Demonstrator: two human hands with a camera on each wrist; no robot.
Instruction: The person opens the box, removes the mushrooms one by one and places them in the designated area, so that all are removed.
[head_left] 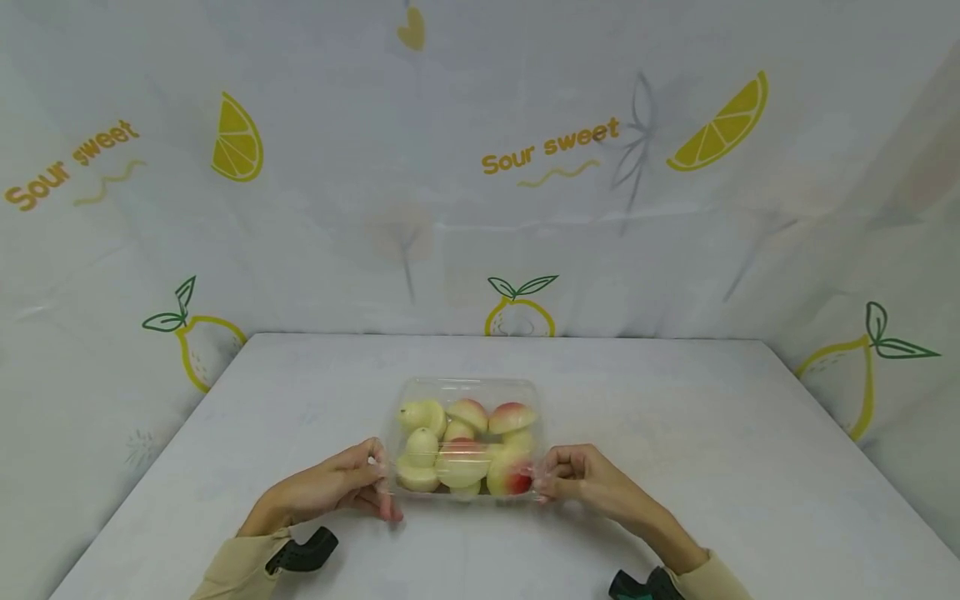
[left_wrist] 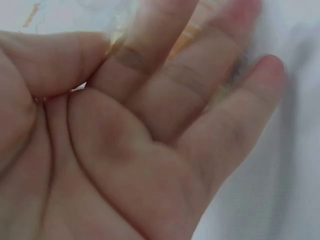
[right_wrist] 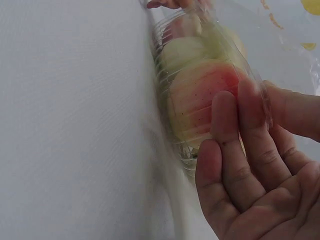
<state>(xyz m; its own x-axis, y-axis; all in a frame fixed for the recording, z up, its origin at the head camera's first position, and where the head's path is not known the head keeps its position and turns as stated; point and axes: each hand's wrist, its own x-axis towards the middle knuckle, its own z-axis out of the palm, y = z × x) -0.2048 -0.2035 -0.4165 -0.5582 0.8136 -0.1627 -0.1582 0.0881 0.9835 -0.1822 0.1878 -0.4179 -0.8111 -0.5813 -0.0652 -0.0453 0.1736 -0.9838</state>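
Note:
A clear plastic fruit box [head_left: 468,389] with a lid sits on the white table in front of me, packed with pale yellow fruits [head_left: 462,467]. Several of these have a red blush, and some look like cut halves. At its near left edge my left hand [head_left: 352,482] pinches the rim between thumb and index finger, the other fingers spread below. On the opposite side my right hand [head_left: 581,477] grips the right rim, thumb on one side and fingers against the wall. A red-blushed fruit [right_wrist: 200,100] shows through the ribbed wall in the right wrist view. In the left wrist view, the palm [left_wrist: 115,145] hides most of the box.
The white tabletop [head_left: 675,417] extends around the box to both sides and behind it. A white cloth backdrop [head_left: 337,208] with printed lemons and lettering stands along the back and sides. Black wrist straps [head_left: 303,552] sit at both cuffs.

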